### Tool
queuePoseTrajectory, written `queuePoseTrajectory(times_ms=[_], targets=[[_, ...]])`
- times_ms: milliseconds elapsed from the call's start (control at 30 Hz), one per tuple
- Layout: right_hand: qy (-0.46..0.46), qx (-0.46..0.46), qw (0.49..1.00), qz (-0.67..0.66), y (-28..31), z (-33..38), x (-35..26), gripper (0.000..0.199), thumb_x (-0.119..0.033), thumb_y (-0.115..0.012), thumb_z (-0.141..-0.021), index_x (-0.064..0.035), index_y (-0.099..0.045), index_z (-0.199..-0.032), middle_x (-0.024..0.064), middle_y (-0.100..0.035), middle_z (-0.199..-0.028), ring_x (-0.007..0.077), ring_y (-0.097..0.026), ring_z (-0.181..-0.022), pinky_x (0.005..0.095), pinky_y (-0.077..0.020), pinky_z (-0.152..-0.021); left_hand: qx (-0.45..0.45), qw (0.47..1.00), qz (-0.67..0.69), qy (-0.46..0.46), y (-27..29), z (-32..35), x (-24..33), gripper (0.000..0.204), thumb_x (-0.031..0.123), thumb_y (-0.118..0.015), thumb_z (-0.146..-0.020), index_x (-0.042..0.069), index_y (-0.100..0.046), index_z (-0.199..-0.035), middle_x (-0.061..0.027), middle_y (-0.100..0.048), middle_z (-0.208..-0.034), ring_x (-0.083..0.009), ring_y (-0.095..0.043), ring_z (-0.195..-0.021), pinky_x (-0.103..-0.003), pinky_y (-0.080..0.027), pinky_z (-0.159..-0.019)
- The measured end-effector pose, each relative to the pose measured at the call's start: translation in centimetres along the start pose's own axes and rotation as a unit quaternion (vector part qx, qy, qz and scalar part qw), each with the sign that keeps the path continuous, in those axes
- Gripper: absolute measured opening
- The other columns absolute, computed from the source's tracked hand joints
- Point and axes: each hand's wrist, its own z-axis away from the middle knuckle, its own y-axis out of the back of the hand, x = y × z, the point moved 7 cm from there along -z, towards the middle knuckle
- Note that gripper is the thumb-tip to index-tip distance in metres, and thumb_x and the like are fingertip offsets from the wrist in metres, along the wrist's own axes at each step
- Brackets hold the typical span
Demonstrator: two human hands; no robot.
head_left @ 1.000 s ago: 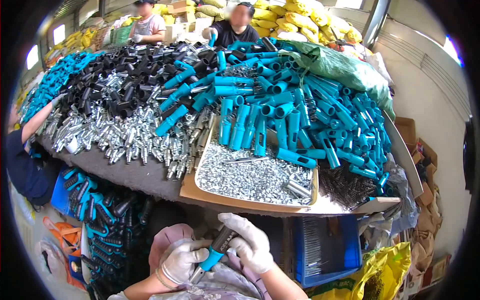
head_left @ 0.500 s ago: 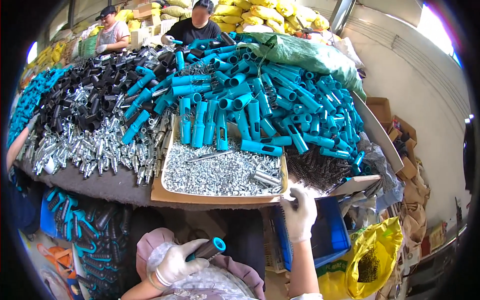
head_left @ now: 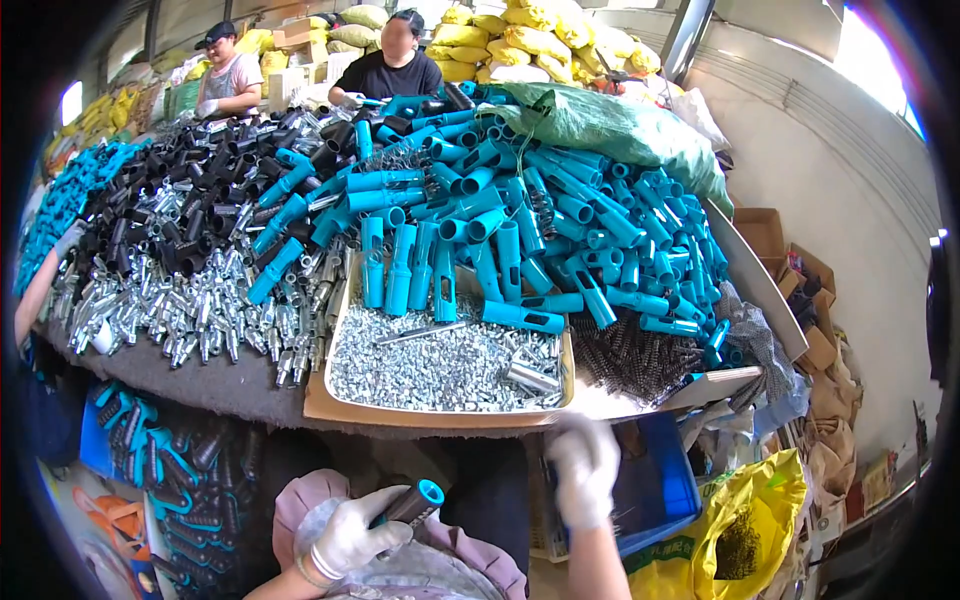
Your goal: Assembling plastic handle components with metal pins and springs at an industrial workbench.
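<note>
In my white-gloved left hand (head_left: 362, 535) is a black tube with a teal inner sleeve (head_left: 418, 500), its open end facing up and to the right above my lap. My right hand (head_left: 585, 465), gloved too, is in the air just off the table's front edge, below the tray's right corner. Motion smears its fingers, so whether anything is in them cannot be made out. The closest things on the table are a shallow tray (head_left: 450, 408) of small silvery metal pieces and a heap of dark coil springs (head_left: 640, 350).
Slotted teal tubes (head_left: 500, 225) pile behind the tray. Black sleeves (head_left: 190, 190) and silvery metal shafts (head_left: 190, 300) lie at left. Below the table stand a blue crate (head_left: 660, 480), an open yellow sack (head_left: 745, 530) and stacked black-and-teal pieces (head_left: 205, 510). Two people work across the table.
My right hand has moved down and slightly left, away from the spring heap. The left hand keeps its tube in nearly the same place. The table appears slightly lower in the picture.
</note>
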Motion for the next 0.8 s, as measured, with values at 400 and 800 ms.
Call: queuePoseTrajectory(times_ms=[400,800], targets=[[0.185,-0.281,0.941,-0.021,-10.0,3.5,-8.9,0.022,-0.008,-0.066,-0.078,-0.0054,-0.065,-0.100,0.0109,-0.061,-0.081,0.0325,-0.062,-0.076,0.0411,-0.0504,-0.070,0.042,0.974,-0.165,-0.149,1.7,0.8,2.1,0.058,0.028,-0.082,-0.073,0.000,-0.065,-0.120,-0.0177,-0.070,-0.093,-0.0277,-0.069,-0.085,-0.036,-0.053,-0.077],[0.209,0.027,0.971,0.117,-3.8,-24.4,-5.2,0.014,-0.014,-0.062,-0.090,-0.0055,-0.069,-0.099,0.0146,-0.068,-0.095,0.0323,-0.067,-0.089,0.0375,-0.0523,-0.081,0.112,0.987,0.005,-0.113,2.8,0.7,2.1,0.067,0.050,-0.074,-0.084,-0.004,-0.061,-0.123,-0.0128,-0.072,-0.094,-0.0154,-0.068,-0.086,-0.031,-0.053,-0.077]])
